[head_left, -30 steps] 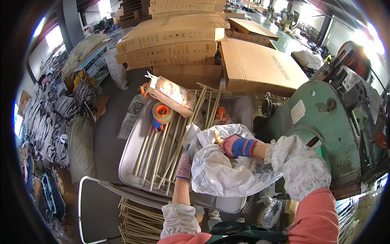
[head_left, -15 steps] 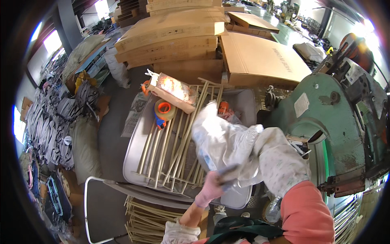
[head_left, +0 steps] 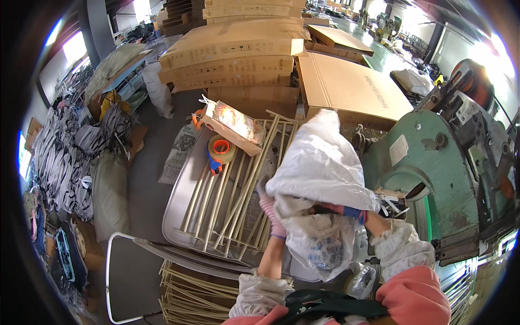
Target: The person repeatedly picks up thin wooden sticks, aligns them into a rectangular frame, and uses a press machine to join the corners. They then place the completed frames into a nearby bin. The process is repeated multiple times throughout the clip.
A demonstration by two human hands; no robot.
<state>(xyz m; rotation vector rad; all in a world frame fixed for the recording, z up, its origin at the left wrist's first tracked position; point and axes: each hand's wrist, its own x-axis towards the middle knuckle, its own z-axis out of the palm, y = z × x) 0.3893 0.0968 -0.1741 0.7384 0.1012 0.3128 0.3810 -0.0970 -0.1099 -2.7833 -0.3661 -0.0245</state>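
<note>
A large white plastic bag (head_left: 322, 160) rises in front of me, its upper part puffed out and its lower part (head_left: 325, 244) hanging crumpled, with blue print on it. My left hand (head_left: 268, 208), in a pink striped glove, lies along the bag's left side; its fingertips are blurred and partly hidden. At a fold across the bag's middle, my right hand (head_left: 349, 212), gloved in pink and blue, grips the plastic, its fingers partly covered. Behind the bag lie cream-coloured metal tube frames (head_left: 238, 189) on a grey tray-like surface (head_left: 176, 216).
A tape roll (head_left: 221, 149) and an open carton (head_left: 233, 127) rest on the frames. Stacked flat cardboard boxes (head_left: 233, 43) stand beyond. A green machine (head_left: 433, 162) is close on the right. More tubes (head_left: 189, 295) lie below, beside a white bent tube (head_left: 111, 271).
The bag has swung upright and spread out, uncovering my right forearm and hand. My left hand has moved up and left to the bag's side.
</note>
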